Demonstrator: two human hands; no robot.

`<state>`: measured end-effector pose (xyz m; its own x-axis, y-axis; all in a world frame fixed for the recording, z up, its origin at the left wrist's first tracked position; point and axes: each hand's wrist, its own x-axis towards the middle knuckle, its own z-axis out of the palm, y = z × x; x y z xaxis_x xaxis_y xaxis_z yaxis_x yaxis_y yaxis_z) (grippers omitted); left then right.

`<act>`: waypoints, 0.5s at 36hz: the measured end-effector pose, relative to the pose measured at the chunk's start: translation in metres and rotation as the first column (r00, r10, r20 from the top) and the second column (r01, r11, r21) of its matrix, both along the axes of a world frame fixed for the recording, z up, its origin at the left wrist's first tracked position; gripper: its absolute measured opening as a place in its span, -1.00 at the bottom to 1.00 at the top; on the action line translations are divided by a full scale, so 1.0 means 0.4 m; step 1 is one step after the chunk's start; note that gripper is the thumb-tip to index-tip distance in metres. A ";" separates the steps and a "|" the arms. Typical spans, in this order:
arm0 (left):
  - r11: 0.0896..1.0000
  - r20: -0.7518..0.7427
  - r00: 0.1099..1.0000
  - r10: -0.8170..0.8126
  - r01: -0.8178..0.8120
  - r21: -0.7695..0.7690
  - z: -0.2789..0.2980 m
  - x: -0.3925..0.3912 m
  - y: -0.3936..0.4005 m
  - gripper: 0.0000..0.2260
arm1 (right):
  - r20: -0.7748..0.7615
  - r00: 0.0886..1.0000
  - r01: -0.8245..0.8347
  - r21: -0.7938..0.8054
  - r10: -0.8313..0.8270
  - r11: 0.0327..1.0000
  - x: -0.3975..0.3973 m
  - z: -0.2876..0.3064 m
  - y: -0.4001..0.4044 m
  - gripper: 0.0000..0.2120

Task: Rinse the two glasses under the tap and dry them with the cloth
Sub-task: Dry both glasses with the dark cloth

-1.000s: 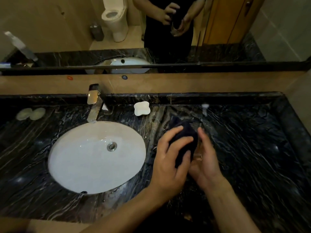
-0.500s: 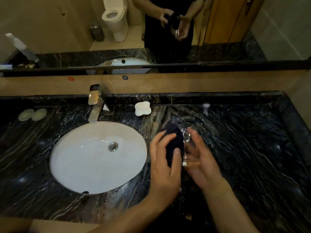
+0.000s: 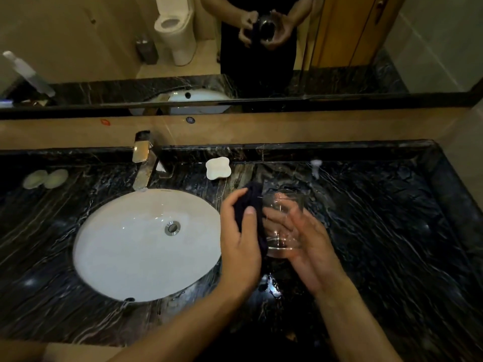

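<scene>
Black marble worktop [image 3: 379, 231], white basin [image 3: 125, 244] at left.
Left hand [image 3: 240, 239] grip pinches dark cloth [image 3: 251, 202] against clear glass [image 3: 283, 223]; right hand [image 3: 311, 246] grip cradles glass, fingers curled.

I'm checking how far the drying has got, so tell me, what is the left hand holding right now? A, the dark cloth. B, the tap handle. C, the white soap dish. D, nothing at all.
A: the left hand grips the dark cloth against the side of the glass, which the right hand holds above the counter.
</scene>
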<state>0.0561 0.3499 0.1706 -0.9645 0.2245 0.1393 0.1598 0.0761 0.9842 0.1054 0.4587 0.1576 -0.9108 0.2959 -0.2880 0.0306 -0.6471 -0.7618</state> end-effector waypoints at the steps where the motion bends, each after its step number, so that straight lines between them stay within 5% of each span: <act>1: 1.000 -0.019 1.000 0.011 -0.011 -0.023 -0.006 0.013 -0.006 -0.74 | -0.007 1.000 0.026 -0.028 -0.027 0.999 -0.004 -0.001 -0.004 -0.13; 6: 0.986 -0.268 0.958 -0.098 0.058 -0.155 -0.033 0.091 -0.025 -0.70 | 0.072 0.989 0.135 -0.100 -0.128 0.986 -0.014 -0.003 -0.045 -0.41; 9: 0.982 -0.336 0.929 -0.155 0.107 -0.158 -0.024 0.071 -0.027 -0.71 | 0.075 0.983 0.171 -0.013 -0.170 0.985 -0.006 -0.014 -0.052 -0.18; 14: 0.992 -0.065 0.996 -0.054 0.046 -0.119 -0.004 -0.004 -0.016 -0.73 | 0.003 0.999 -0.045 -0.183 0.046 0.982 0.021 -0.004 -0.023 -0.46; 18: 0.990 0.011 0.998 -0.060 0.061 -0.129 -0.026 -0.002 -0.028 -0.72 | 0.027 0.999 -0.035 -0.174 0.040 0.984 0.018 -0.017 -0.038 -0.19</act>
<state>0.0554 0.3387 0.1600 -0.9493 0.2985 0.0987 0.1613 0.1931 0.9678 0.1125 0.4435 0.1507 -0.9103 0.2048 -0.3598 0.0790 -0.7671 -0.6366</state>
